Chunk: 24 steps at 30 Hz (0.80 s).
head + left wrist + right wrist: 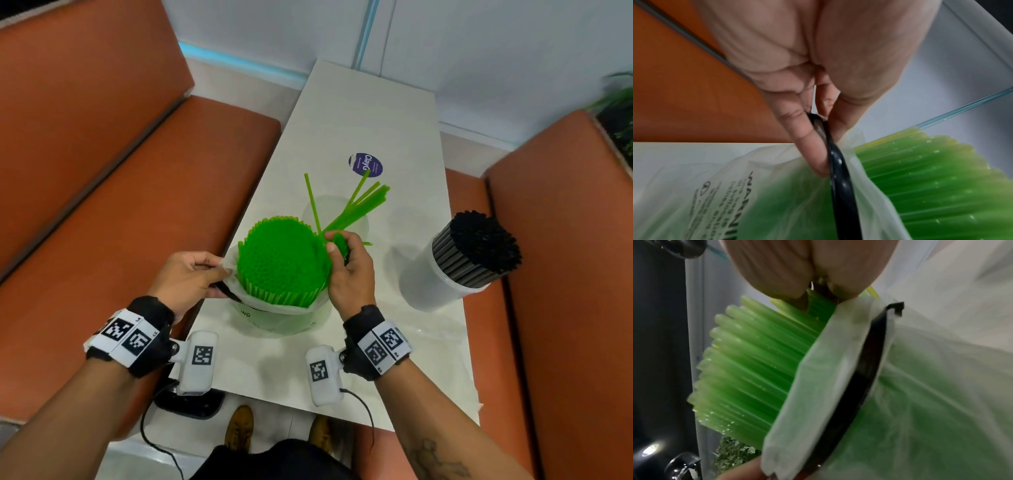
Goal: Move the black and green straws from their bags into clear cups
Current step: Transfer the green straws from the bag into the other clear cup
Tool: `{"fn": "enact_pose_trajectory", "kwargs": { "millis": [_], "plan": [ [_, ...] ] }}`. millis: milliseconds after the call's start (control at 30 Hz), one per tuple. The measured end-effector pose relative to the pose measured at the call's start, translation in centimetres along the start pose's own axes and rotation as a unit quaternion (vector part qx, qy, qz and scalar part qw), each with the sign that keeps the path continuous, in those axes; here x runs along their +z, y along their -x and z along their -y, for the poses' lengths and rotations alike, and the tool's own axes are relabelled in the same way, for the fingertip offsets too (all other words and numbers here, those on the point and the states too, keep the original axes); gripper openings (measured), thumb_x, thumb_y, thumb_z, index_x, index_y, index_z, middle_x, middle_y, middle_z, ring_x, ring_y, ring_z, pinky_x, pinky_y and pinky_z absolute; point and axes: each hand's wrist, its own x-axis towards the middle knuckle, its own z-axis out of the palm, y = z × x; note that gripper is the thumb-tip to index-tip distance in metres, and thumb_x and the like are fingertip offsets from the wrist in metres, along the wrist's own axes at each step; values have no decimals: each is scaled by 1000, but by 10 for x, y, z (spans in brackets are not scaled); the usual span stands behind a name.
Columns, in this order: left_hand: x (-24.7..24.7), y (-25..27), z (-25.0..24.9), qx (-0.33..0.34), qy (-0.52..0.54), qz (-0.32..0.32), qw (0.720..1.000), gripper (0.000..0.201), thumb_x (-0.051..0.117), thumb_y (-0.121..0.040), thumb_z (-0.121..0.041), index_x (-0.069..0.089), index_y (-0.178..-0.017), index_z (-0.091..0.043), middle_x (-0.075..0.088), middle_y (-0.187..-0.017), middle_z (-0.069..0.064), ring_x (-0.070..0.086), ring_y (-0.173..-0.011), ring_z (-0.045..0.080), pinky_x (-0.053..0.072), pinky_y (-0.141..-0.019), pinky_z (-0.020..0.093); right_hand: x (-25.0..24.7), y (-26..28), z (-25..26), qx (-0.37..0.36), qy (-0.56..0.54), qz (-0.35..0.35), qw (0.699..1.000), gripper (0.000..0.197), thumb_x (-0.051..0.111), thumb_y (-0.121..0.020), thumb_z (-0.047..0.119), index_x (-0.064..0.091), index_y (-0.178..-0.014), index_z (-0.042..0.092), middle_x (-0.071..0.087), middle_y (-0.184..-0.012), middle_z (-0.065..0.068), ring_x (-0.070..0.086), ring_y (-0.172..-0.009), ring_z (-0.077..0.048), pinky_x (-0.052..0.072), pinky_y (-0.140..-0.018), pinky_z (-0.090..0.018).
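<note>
A thick bundle of green straws (281,260) stands upright in a translucent bag (274,315) with a black rim strip, near the white table's left edge. My left hand (222,270) pinches the bag's rim (838,162) on the left. My right hand (334,243) grips a small bunch of green straws at the bundle's right side. The bundle (756,361) sticks out of the bag (828,369). Just behind, a clear cup (359,222) holds several green straws (363,198) leaning right. A second clear cup (442,284) at the right is packed with black straws (479,243).
Orange bench seats (137,205) flank the narrow white table (342,120) on both sides. A round purple sticker (365,164) lies on the table beyond the cups. A plant (616,113) stands at the far right. Shoes show below the near table edge.
</note>
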Motion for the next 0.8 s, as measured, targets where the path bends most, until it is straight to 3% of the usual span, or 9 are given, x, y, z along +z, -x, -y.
{"fn": "enact_pose_trajectory", "kwargs": {
  "millis": [267, 433, 567, 700, 800],
  "plan": [
    [0, 7, -10, -1, -2, -14, 1000, 17, 61, -86, 8, 62, -73, -3, 70, -55, 1, 65, -44, 8, 49, -41, 14, -23, -12, 49, -93, -72, -19, 993, 13, 38, -102, -1, 47, -106, 8, 64, -85, -13, 65, -83, -32, 53, -87, -52],
    [-2, 9, -14, -4, -5, -23, 1000, 17, 60, -86, 9, 61, -73, -2, 69, -53, 1, 62, -42, 7, 48, -39, 13, -56, -34, 87, -158, -72, -22, 985, 30, 38, -101, -2, 42, -127, 13, 61, -84, -15, 65, -75, -26, 57, -79, -39],
    [-1, 11, -16, -7, -5, -26, 1000, 17, 60, -86, 9, 61, -73, -1, 69, -51, 2, 60, -38, 7, 45, -36, 12, -77, -48, 107, -176, -93, -26, 980, 29, 37, -101, -5, 42, -125, 9, 58, -82, -16, 65, -71, -26, 57, -73, -31],
    [1, 12, -18, -6, -7, -31, 999, 18, 60, -86, 10, 60, -72, -2, 68, -50, 2, 60, -37, 6, 43, -35, 11, -97, -58, 129, -205, -141, -51, 967, 24, 37, -100, -5, 43, -119, 10, 58, -79, -11, 66, -69, -25, 57, -71, -40],
    [1, 13, -19, -6, -11, -32, 999, 19, 59, -86, 10, 60, -72, -2, 68, -49, 2, 60, -37, 6, 43, -35, 11, -120, -74, 150, -286, -175, -95, 937, 22, 40, -98, -3, 43, -116, 10, 60, -76, -8, 65, -66, -28, 57, -70, -42]
  ]
}}
